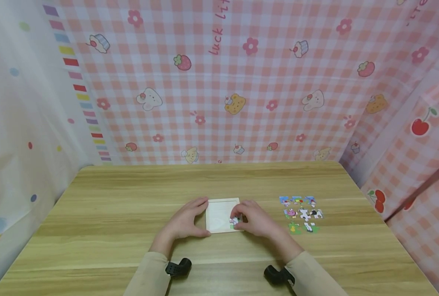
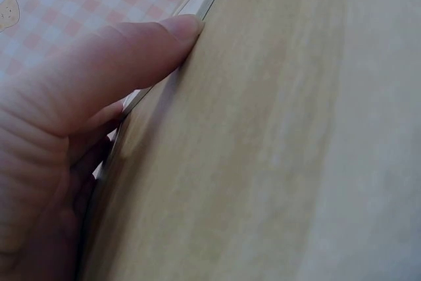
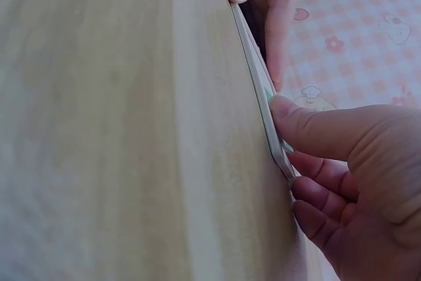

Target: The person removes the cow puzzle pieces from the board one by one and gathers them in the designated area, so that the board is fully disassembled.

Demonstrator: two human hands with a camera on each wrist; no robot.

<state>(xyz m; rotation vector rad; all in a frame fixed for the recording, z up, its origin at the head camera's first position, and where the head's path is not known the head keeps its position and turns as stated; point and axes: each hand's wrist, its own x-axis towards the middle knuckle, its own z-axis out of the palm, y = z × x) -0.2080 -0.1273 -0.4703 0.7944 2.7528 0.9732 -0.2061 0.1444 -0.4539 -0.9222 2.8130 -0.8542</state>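
Observation:
A shallow white puzzle tray [image 1: 218,214] lies on the table in the head view, its left part bare. My left hand [image 1: 184,221] holds the tray's left side, thumb at the near corner and fingers at the far one. In the left wrist view the thumb [image 2: 141,47] lies along the tray's near edge. At the tray's near right corner, my right hand [image 1: 257,220] pinches a colourful jigsaw piece [image 1: 234,222], partly hidden by the fingers. The right wrist view has the right thumb [image 3: 316,123] at the tray rim [image 3: 253,64], over a green bit of the piece.
Several loose jigsaw pieces [image 1: 304,213] lie in rough rows to the right of my right hand. The wooden table [image 1: 130,189] ends at a pink checked cloth [image 1: 212,123] behind, with more cloth hanging at both sides. Black wrist cameras sit on both sleeves.

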